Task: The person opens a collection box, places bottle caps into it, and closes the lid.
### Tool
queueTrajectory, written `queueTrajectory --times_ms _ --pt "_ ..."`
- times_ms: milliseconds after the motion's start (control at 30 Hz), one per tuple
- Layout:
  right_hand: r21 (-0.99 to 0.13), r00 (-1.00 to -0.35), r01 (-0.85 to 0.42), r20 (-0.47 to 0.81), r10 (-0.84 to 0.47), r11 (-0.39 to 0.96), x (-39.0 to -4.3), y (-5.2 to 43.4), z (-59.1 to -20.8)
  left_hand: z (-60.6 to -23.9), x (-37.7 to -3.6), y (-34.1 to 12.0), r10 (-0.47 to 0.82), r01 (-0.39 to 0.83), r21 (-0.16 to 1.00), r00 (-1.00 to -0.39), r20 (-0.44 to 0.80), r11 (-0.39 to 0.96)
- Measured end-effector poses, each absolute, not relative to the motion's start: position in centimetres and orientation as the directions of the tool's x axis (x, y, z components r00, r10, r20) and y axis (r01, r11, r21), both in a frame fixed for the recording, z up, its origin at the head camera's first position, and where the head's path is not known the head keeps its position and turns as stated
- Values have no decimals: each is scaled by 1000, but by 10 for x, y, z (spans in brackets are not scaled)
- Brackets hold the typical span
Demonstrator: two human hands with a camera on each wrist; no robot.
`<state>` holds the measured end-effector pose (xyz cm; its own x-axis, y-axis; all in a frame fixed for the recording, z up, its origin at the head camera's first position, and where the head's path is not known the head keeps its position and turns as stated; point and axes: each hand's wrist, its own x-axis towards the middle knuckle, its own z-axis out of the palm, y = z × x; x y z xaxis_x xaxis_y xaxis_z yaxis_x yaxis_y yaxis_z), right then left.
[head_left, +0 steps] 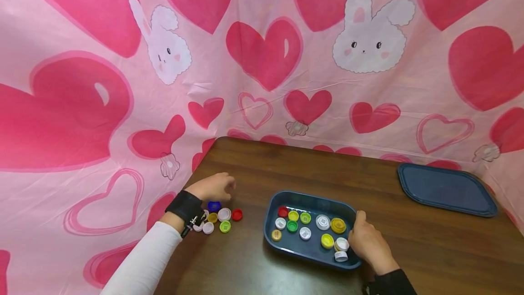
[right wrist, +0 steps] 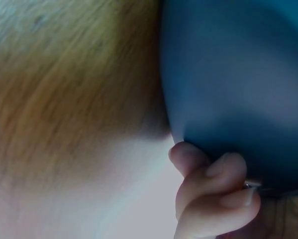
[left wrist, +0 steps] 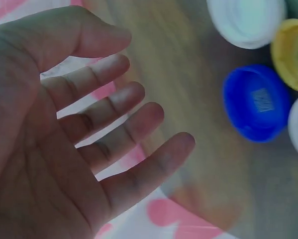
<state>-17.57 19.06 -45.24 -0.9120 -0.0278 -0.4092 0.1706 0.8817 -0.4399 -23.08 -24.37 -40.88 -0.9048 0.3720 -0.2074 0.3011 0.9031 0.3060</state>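
My left hand hovers beside a small cluster of bottle caps at the table's left, its fingers loosely bent and holding nothing. In the left wrist view a blue cap lies closest to the fingertips, next to a yellow cap and white ones. A red cap and a green cap lie on the cluster's right side. At the right end of a dark blue plastic box, my right hand grips the wall, fingers curled against its outside. Several caps in red, yellow, green and white lie inside the box.
A dark blue lid lies flat at the back right of the brown wooden table. Pink cloth with hearts and rabbits hangs behind the table and along its left side.
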Motion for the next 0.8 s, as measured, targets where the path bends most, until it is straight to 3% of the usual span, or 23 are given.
queueTrajectory --times_ms 433,800 --pt "-441 -919 167 -393 -23 882 -175 190 -453 -433 -227 -265 195 120 256 -936 -292 959" --pt "-440 -919 166 -392 -23 883 -175 189 -453 -441 -224 -267 150 72 256 -941 -302 964"
